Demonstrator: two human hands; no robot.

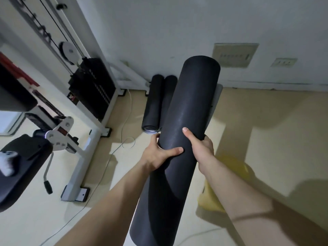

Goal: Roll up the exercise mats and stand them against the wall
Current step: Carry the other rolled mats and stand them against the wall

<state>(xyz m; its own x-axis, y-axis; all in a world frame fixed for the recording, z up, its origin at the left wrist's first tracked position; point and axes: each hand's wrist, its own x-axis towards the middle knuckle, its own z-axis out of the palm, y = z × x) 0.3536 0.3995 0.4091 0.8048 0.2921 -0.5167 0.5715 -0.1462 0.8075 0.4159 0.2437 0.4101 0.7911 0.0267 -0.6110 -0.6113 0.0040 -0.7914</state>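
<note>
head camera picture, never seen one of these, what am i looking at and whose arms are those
There is no machine here. The camera sits on a person's head and looks forward and down, so the two bare arms coming in from the bottom are the wearer's own. The left hand and the right hand both grip a dark rolled-up exercise mat around its middle; its lower end runs out of the picture. Ahead, two more rolled mats stand side by side against the wall. On the left is a white weight machine, and something yellow lies on the floor.
</note>
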